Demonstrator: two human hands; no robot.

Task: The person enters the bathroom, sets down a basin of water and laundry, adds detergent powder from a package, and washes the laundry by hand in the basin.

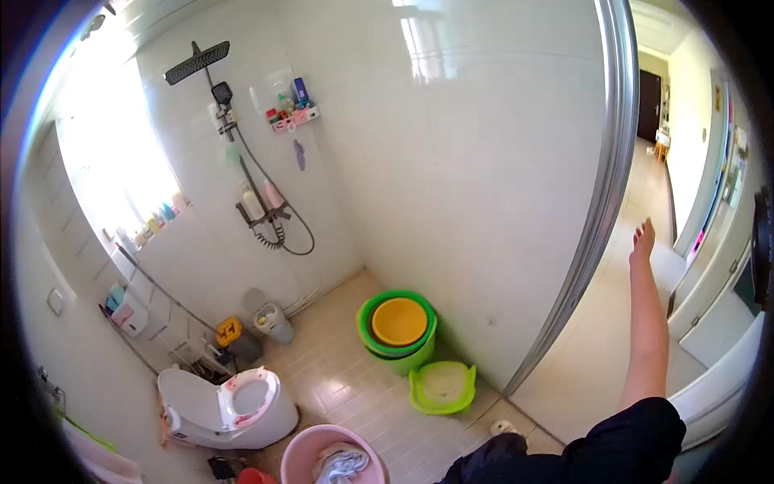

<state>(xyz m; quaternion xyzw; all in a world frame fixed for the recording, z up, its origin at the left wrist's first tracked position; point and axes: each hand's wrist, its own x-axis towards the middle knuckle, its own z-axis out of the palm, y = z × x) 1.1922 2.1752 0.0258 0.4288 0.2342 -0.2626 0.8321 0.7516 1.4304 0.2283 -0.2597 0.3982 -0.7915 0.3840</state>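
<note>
Shows no left hand. Sets the toilet (250,431), the tub (300,453) of cloth (340,465) and the basins (399,323) well below and left of the right hand (642,244), and the frame (614,185) just left of it. Looks like a reach past the frame, with fingers loosely extended and, so small, apparently holding nothing. For grasping, would call for closing those fingers.

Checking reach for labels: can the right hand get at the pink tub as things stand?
Probably not from here: the right hand is held out on the doorway side, well across the view from the pink tub. Nothing visible covers the tub's top, so distance looks like the obstacle.
</note>
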